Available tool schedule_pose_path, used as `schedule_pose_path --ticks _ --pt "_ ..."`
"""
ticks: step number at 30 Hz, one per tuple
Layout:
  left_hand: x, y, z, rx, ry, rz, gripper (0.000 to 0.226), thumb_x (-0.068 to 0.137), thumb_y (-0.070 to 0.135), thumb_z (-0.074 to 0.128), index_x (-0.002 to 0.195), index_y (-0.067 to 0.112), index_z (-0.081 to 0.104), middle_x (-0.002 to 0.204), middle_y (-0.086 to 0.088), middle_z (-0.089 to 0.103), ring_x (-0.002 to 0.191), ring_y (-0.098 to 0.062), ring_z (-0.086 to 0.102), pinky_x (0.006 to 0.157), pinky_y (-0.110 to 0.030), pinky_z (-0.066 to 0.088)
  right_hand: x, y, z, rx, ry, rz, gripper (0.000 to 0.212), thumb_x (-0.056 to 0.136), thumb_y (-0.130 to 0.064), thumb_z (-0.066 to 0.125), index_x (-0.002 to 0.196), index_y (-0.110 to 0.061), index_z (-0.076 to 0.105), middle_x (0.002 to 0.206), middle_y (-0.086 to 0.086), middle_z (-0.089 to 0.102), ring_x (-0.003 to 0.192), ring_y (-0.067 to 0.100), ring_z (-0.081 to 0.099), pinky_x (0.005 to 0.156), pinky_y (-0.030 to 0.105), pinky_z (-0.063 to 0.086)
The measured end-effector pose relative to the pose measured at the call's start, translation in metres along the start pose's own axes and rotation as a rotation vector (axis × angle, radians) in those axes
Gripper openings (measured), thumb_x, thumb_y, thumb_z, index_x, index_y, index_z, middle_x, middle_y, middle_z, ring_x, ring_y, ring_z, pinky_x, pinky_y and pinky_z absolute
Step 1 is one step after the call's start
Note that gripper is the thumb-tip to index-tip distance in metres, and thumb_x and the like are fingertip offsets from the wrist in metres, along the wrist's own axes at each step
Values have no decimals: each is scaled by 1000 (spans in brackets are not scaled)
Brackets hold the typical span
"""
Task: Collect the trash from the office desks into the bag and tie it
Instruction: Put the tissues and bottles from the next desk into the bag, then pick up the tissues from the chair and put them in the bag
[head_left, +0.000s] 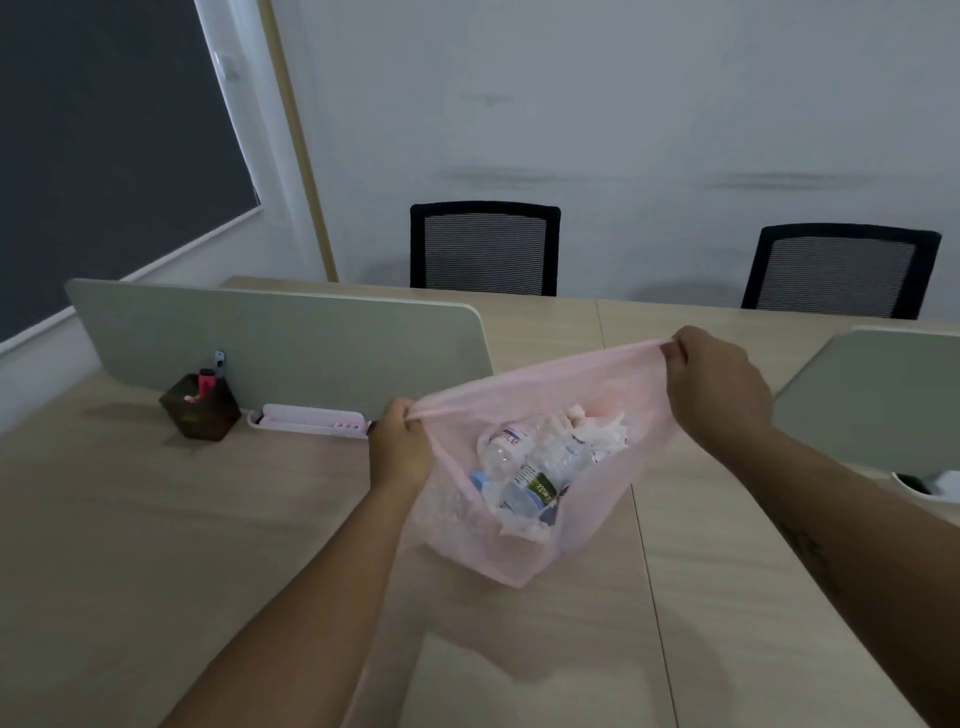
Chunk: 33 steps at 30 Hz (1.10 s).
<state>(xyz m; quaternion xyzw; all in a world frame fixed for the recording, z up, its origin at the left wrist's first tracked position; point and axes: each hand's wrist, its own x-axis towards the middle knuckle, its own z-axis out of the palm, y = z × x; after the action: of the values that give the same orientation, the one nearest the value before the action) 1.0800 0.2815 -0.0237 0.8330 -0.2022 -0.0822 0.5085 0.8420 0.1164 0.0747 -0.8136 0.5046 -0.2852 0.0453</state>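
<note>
A thin pink plastic bag (582, 519) hangs just above the wooden desk (156, 519), its rim pulled taut between my hands. My left hand (400, 441) pinches the rim's left corner. My right hand (717, 389) pinches the right corner, higher and farther back. Through the bag I see crushed clear plastic bottles (524, 478) and crumpled white tissues (597, 431).
A grey-green desk divider (285, 348) stands to the left, with a dark pen holder (202, 408) and a pink tray (311, 418) at its base. A second divider (883, 395) is at the right, a white cup (930, 486) below it. Two black mesh chairs (485, 249) stand behind.
</note>
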Motion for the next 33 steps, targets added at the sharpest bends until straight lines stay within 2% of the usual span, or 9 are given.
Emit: schedule_pose_path --ticks 3,6,11,14,17,19,22,26,33 --pt "-4 44 -21 38 114 118 17 98 3 38 87 10 48 82 -5 53 74 -27 49 63 -30 32 12 -1 -30 -13 96 -28 25 102 -24 33 90 -11 51 79 10 53 68 32 47 57 33 32" --pt "-16 80 -40 124 163 209 21 105 19 36 87 13 44 74 2 48 65 -19 46 56 -30 31 23 0 -49 73 153 8 19 100 -15 32 96 -13 50 82 9 50 72 32 47 61 34 34" --pt "-45 82 -92 441 207 297 25 103 22 39 92 8 56 101 -20 65 91 -38 58 70 -34 33 13 15 -57 190 -14 -88 25 100 -20 32 97 -15 57 92 12 62 79 35 55 66 38 44" --pt "-73 69 -125 511 261 270 28 102 24 40 102 5 61 108 -24 66 102 -41 60 76 -39 41 -7 2 -66 293 -40 -196 22 99 -18 34 96 -14 55 87 10 56 76 33 50 63 37 40" --pt "-107 53 -155 526 292 223 32 101 35 42 113 16 65 116 -20 67 106 -41 60 85 -44 51 -27 -8 -75 363 -73 -271 23 99 -16 34 96 -14 56 87 7 54 75 30 47 62 35 37" --pt "-133 40 -172 529 278 217 30 98 35 42 98 16 65 105 -19 68 96 -39 62 79 -42 50 -36 -8 -79 400 -84 -282 22 99 -16 33 92 -13 54 85 7 53 74 30 47 61 35 36" --pt "-182 12 -190 606 277 118 32 98 32 47 70 17 46 84 -14 61 78 -32 55 65 -37 42 -60 -13 -79 450 -194 -304 26 101 -19 32 87 -12 53 85 10 55 76 32 50 63 35 39" --pt "-235 -20 -205 628 247 23 36 101 31 47 72 11 49 74 -10 57 71 -31 54 63 -38 43 -98 -30 -77 509 -266 -321 29 101 -22 32 92 -11 57 90 12 59 78 32 54 70 41 50" --pt "-286 -62 -227 524 171 -66 39 100 42 50 79 9 55 73 -8 61 70 -31 58 63 -38 48 -138 -65 -81 537 -308 -338 28 102 -23 32 93 -11 56 93 14 59 82 35 54 70 39 47"
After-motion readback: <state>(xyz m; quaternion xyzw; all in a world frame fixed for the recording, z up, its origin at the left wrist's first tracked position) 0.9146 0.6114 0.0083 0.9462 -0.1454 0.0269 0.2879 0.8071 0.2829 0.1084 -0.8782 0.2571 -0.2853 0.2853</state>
